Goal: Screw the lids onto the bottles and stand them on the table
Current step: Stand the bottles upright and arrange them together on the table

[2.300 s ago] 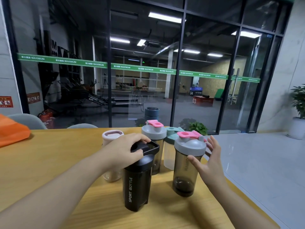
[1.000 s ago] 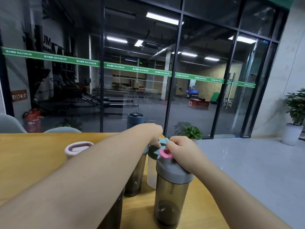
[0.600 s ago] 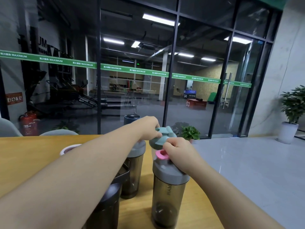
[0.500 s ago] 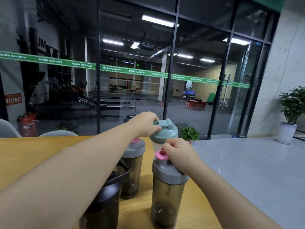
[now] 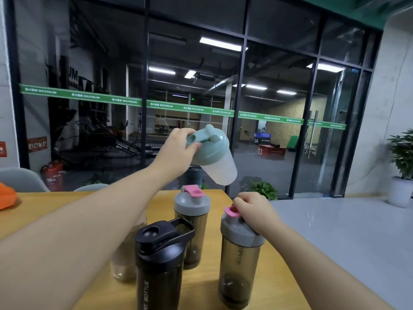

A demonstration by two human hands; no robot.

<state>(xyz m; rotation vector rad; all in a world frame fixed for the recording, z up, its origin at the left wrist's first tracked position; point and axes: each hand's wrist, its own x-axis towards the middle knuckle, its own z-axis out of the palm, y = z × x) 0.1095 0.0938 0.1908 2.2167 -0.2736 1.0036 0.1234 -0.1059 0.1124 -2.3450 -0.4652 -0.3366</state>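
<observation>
- Left hand (image 5: 178, 151) grips the teal lid (image 5: 207, 144) of the frosted clear bottle (image 5: 220, 171) and holds the bottle in the air, tilted, its base pointing down and to the right, above the far edge of the surface (image 5: 55, 211).
- Right hand (image 5: 254, 211), fingers curled, rests on the grey lid of the near-right smoky bottle (image 5: 239, 262), just beside its pink spout cap (image 5: 232, 211); whether it grips that lid, cannot tell.
- That bottle stands upright on the wooden surface.
- Second smoky bottle (image 5: 192, 220), grey lid with pink flip cap, stands upright behind it to the left.
- Black bottle (image 5: 158, 265), lid on, stands upright nearest the camera.
- Pale bottle (image 5: 125, 262) stands left of the black one, mostly hidden by the left forearm.
- Dark lidded bottle (image 5: 194, 175) is visible beyond the raised one.
- Orange object (image 5: 6, 198) lies at the left edge.
</observation>
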